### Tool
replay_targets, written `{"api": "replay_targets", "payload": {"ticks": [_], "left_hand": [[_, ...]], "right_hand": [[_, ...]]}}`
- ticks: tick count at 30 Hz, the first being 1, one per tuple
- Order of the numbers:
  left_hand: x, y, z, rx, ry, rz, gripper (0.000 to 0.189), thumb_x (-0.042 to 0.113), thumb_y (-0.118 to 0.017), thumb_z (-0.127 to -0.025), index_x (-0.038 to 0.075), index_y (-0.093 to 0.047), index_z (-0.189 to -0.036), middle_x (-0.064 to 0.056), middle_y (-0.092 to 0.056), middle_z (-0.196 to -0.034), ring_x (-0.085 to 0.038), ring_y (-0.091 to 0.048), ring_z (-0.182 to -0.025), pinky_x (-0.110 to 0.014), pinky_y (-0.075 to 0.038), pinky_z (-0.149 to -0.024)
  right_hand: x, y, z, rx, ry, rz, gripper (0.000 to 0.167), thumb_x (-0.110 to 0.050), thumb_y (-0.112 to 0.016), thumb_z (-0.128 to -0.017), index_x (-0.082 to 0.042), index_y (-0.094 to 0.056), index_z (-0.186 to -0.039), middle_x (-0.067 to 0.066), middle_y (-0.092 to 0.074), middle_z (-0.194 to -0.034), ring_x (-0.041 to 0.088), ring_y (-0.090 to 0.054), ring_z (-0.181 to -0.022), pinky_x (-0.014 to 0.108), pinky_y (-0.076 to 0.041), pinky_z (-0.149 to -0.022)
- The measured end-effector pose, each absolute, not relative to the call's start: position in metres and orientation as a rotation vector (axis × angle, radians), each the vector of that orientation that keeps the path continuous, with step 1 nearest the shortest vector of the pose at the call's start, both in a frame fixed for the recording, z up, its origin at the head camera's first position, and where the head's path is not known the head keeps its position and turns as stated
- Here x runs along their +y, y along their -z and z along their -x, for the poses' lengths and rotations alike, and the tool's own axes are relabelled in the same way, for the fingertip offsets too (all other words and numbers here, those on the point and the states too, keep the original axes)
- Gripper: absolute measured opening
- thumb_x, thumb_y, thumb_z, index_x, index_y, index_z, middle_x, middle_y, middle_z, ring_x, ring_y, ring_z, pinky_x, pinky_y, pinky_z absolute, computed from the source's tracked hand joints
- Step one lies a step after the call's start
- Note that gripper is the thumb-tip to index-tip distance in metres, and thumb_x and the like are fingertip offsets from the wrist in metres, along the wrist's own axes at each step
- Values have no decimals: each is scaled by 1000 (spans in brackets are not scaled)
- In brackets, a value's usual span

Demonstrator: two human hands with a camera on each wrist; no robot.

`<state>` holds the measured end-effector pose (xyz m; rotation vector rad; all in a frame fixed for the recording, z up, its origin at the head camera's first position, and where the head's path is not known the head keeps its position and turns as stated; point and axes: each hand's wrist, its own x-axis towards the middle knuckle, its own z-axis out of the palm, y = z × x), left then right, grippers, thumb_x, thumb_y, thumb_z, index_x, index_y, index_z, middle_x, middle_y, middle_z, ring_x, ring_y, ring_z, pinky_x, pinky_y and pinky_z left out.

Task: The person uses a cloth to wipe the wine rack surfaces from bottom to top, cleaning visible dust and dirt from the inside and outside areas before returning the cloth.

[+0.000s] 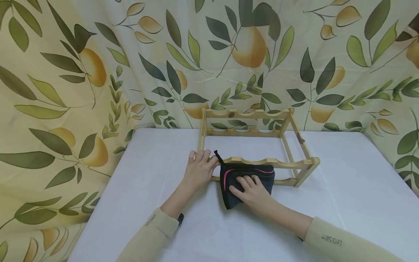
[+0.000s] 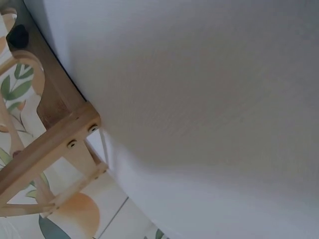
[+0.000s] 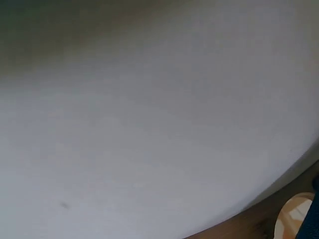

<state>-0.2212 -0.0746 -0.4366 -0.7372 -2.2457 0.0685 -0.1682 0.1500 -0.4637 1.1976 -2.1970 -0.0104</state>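
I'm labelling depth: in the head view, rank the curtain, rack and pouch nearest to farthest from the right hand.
1. Pouch, beneath the right hand.
2. Wooden rack, beyond the pouch.
3. Patterned curtain, behind the rack.

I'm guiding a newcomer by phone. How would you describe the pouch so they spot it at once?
On the white-covered table stands a pale wooden rack with scalloped rails. At its near side, partly covered by the person's right hand, is the pouch. Its dark fabric with a curved pink stripe sets it apart from the rack's bare, pale wood.
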Motion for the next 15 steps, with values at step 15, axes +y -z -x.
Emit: {"api": "replay_targets", "payload": {"ticks": [15], "left_hand": [[-74, 435, 219, -2341, -64, 756, 19, 31, -38, -93, 17, -50, -95, -4, -41, -99, -22, -39, -95, -42, -26, -84]], "right_hand": [[126, 470, 197, -2335, 318, -1259, 39, -22, -64, -79, -28, -49, -115, 9, -47, -104, 27, -48, -90, 42, -42, -70]]}}
